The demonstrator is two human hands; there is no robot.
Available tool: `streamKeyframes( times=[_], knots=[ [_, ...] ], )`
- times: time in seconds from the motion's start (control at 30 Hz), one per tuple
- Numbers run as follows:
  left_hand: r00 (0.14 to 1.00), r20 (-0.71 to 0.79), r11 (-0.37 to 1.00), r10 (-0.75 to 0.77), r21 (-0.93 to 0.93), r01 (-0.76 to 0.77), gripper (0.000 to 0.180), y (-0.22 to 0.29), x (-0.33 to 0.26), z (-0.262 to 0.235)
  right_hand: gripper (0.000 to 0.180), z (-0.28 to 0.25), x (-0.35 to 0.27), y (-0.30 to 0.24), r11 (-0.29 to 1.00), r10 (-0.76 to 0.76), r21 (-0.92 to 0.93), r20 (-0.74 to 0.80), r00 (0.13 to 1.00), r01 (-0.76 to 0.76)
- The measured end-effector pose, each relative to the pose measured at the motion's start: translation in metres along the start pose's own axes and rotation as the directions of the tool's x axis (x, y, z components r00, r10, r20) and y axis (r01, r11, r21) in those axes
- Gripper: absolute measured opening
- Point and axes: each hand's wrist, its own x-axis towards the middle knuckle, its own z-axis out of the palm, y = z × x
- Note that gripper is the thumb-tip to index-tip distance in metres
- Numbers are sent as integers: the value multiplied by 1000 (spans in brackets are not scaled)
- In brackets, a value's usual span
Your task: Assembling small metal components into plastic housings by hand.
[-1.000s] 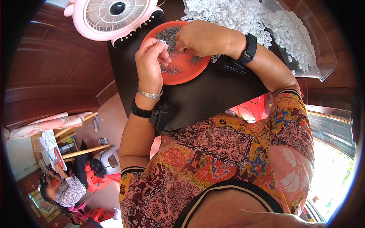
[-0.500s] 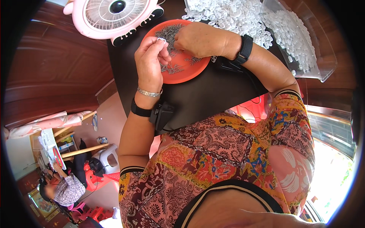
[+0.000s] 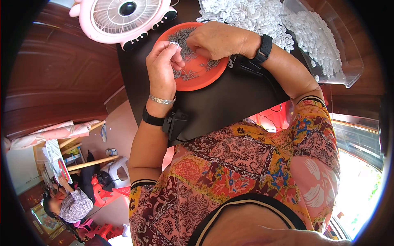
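An orange-red round plate [image 3: 196, 83] on the dark table holds many small grey screws [image 3: 185, 74]. Over the plate's left part, my left hand [image 3: 163, 61] pinches a small white plastic piece [image 3: 174, 44] between thumb and forefinger. My right hand [image 3: 215, 41] reaches over the plate from the right, its fingers curled down among the screws. Its fingertips are hidden, so whether a screw is between them does not show. Each wrist wears a black strap.
A heap of small white oval plastic pieces [image 3: 250, 16] lies beyond my right hand. More fill a clear plastic bin [image 3: 349, 76] at the right. A pink fan [image 3: 123, 39] stands at the far left. Another person [image 3: 76, 203] sits in the lower left background.
My right hand has shifted slightly within the plate, its fingers still bent over the screws. The left hand stays almost in place with the white piece.
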Motion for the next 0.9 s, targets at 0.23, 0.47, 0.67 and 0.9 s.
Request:
streamKeyframes(
  times=[0.23,0.47,0.67,0.9],
  knots=[
    [999,42,999,-15,-45,17,16,2,-5,3,15,-21,2,-5,922,135,377,-102,986,-88],
    [992,126,993,10,-116,5,19,6,-12,10,21,-19,3,-5,863,93,505,-229,969,37],
    [990,140,998,22,-62,-13,16,4,-10,7,15,-29,3,-10,555,129,832,-102,986,13],
    [994,104,997,40,-63,-34,16,5,-9,9,8,-29,4,-9,550,131,835,-105,986,16]
  ],
)
